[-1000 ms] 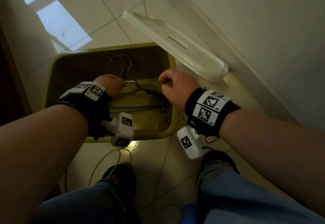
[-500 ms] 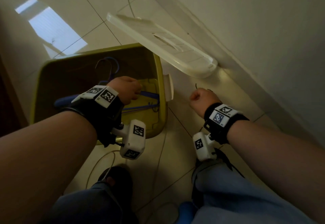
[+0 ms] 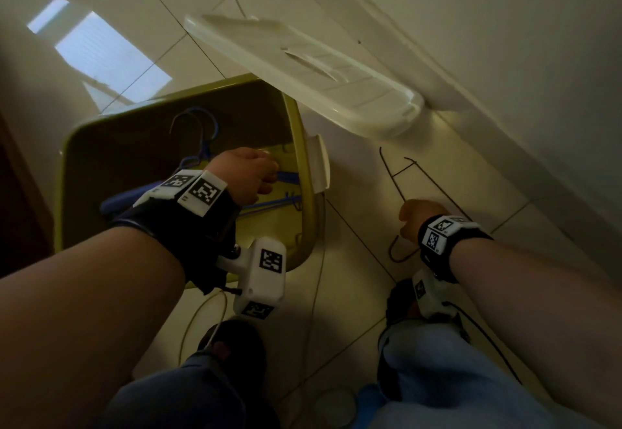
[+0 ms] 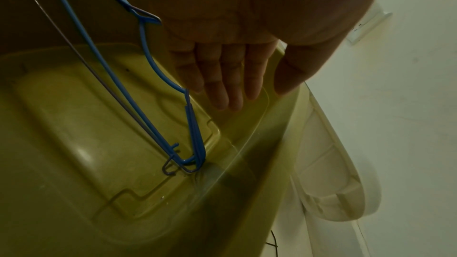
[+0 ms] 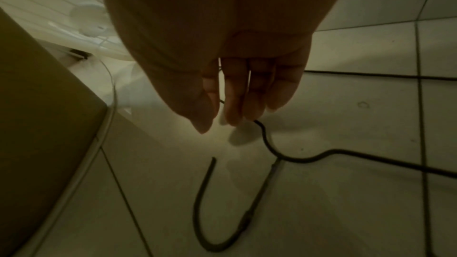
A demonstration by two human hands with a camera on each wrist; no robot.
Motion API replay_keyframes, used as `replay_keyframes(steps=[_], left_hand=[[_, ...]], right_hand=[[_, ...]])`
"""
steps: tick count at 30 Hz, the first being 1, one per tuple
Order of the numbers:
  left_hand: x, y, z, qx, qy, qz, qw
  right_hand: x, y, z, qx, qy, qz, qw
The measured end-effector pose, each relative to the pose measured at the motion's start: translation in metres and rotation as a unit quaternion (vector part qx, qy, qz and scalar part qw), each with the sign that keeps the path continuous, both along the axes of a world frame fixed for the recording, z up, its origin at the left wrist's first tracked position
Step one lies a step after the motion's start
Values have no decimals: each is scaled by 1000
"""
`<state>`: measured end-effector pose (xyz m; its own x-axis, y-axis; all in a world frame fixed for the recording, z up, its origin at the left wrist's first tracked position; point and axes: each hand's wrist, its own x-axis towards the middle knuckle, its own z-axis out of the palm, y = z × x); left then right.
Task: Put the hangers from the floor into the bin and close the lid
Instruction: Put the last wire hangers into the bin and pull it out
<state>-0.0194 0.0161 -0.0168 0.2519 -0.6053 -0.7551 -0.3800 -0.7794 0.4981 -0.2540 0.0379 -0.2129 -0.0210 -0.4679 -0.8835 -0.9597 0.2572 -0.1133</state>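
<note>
Right hand [image 3: 412, 216] has left the bin [image 3: 304, 172] and now hovers with relaxed fingers over the black hanger [image 5: 247, 202] on the floor. Left hand [image 4: 222, 77], fingers straight, is beside the blue hangers [image 4: 158, 124] inside. Risk: thin wire lying flat may slip the pinch.

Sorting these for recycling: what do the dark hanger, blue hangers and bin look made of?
Dark hanger: thin bare-looking wire, probably metal. Blue hangers: wire with a glossy blue coat, likely plastic or paint. Bin: moulded olive plastic, smooth, slightly shiny.

right hand [image 3: 415, 218]: left the bin [image 3: 304, 145], now low over the dark hanger [image 5: 247, 212] on the floor
left hand [image 3: 249, 172]: fingers [image 4: 222, 85] released the blue hangers [image 4: 153, 77]
</note>
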Motion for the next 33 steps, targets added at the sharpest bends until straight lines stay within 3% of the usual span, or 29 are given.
replay_keyframes(steps=[7,17,24,33], left_hand=[[4,-2,4,0,-14,0,1000],[7,-2,4,7,-34,-16,999],[-1,0,3,-13,-29,-18,999],[-11,9,13,-36,-18,-37,999]], right_hand=[[-3,-6,-3,-66,17,-11,998],[0,-7,2,-73,-15,-60,995],[11,-10,35,-107,-74,28,991],[4,-4,93,-111,-97,23,989]])
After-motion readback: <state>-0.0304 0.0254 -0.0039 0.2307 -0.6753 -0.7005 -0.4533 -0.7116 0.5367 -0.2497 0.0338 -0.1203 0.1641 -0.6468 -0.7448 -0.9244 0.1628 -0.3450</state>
